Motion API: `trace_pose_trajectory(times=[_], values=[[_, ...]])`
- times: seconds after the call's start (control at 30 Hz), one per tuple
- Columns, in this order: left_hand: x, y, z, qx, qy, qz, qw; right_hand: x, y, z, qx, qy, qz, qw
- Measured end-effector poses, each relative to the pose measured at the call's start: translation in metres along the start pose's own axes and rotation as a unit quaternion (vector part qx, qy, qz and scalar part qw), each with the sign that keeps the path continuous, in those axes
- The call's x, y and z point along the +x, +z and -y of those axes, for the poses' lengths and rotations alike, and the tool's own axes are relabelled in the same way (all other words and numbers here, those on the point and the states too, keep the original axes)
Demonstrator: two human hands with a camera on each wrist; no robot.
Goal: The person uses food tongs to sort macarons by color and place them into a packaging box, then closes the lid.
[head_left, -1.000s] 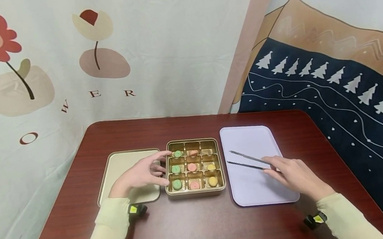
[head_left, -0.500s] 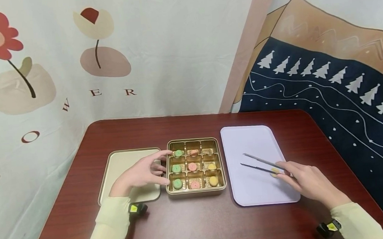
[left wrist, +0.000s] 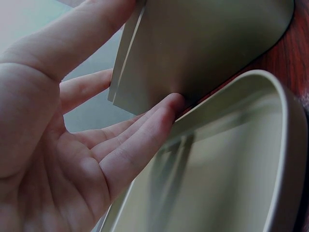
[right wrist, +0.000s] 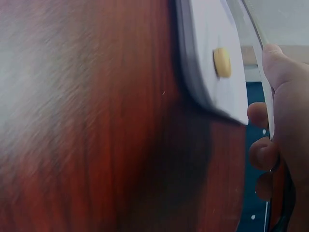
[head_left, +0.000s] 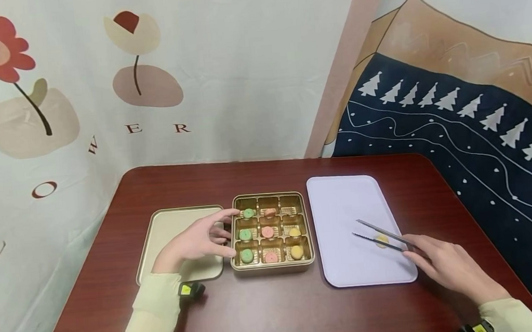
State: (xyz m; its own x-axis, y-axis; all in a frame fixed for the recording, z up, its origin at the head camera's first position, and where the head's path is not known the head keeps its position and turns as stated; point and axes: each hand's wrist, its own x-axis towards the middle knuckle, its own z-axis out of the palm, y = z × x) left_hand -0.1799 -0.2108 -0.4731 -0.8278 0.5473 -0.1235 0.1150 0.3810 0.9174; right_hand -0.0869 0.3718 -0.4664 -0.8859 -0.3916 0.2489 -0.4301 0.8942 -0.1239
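Note:
My left hand (head_left: 197,243) touches the left side of a gold tin box (head_left: 274,269), its thumb and fingers spread apart. In the left wrist view the fingers extend against the tin's wall (left wrist: 193,53). Small macarons sit in the box's compartments: green (head_left: 247,256) on the left, pink (head_left: 267,232) and orange-brown in the middle, yellow (head_left: 297,252) on the right. The back right compartment holds none. My right hand (head_left: 447,261) grips metal tongs (head_left: 384,233), their arms apart above the lilac tray (head_left: 339,202). Beneath the tongs, a yellow macaron (head_left: 382,239) lies on the tray.
The tin's pale gold lid (head_left: 176,220) lies to the left of the box, partly under my left hand. All stands on a dark red-brown table (head_left: 259,317). Printed cloths (head_left: 240,74) hang behind and beside it.
My right hand has drawn the tongs right and toward me across the tray, bringing the yellow macaron into view. The left hand has stayed against the box.

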Motion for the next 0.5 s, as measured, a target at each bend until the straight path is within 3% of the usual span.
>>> trace_pose_trajectory(times=[0.33, 0.5], values=[[-0.001, 0.000, -0.003, -0.002, -0.002, 0.002, 1.0000, -0.023, -0.003, -0.009, 0.006, 0.049, 0.036, 0.9981], [-0.001, 0.000, -0.003, -0.001, -0.001, 0.003, 1.0000, -0.033, -0.002, -0.014, 0.004, 0.060, 0.036, 0.9975]])
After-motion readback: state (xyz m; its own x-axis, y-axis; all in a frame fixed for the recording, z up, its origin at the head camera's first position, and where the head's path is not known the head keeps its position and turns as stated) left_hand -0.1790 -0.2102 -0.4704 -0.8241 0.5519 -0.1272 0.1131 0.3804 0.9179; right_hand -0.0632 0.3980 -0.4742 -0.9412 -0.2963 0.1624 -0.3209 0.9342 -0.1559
